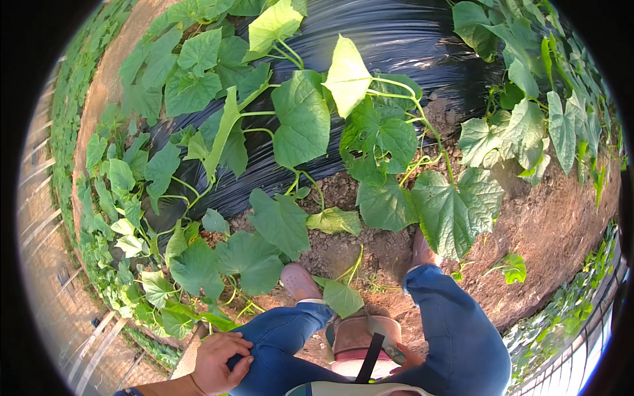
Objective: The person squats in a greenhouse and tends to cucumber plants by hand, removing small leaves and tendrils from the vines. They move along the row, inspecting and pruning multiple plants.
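Note:
My left hand (pixel 223 363) rests on the left thigh of my blue jeans (pixel 277 341), fingers bent, with nothing seen in it. Low in the middle, my right hand (pixel 410 358) is partly hidden by the right thigh; its fingers are beside a green leaf (pixel 385 341) at the rim of a reddish-brown container (pixel 364 334) between my legs. Whether it grips the leaf cannot be told. A cut-looking leaf with a stalk (pixel 343 298) lies just beyond the container. Broad-leaved vines (pixel 301 119) spread in front of me, one large leaf (pixel 458 210) hanging over my right shoe.
Black plastic mulch film (pixel 386 29) covers the bed beneath the vines. Bare soil (pixel 540 222) lies at the right, with a small leafy sprig (pixel 512 269) on it. Pink clogs (pixel 299 281) are on my feet. More vine rows (pixel 74 99) and pale poles (pixel 99 346) stand at the left.

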A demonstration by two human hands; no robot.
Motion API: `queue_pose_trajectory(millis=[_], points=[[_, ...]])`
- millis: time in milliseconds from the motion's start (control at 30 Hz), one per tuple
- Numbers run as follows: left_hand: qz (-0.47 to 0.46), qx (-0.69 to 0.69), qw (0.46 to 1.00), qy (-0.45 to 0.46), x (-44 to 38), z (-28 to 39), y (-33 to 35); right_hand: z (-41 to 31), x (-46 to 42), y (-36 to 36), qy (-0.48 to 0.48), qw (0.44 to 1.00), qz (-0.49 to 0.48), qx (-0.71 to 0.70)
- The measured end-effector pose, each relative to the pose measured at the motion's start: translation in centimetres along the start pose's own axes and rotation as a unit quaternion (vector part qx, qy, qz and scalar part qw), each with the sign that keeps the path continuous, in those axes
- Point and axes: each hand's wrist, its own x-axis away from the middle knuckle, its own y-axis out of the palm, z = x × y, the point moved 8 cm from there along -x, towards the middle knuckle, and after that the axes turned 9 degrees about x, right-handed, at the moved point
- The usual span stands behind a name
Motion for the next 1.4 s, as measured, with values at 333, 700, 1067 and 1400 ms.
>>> queue_pose_trajectory(millis=[333,700,1067,1400], points=[[-0.003,0.006,1.000,-0.023,3.5,4.3,2.9,9.5,17.8,0.0,0.006,0.990,-0.135,0.043],[-0.079,-0.147,0.924,-0.344,21.6,18.5,15.4,27.4,68.4,-1.1,0.063,0.909,-0.411,-0.021],[-0.404,0.135,0.897,-0.119,23.1,26.5,21.8,26.2,79.4,5.3,0.150,0.902,-0.169,-0.368],[-0.353,0.063,0.931,-0.063,27.1,25.6,29.3,33.4,86.4,12.9,0.188,0.861,-0.101,-0.461]])
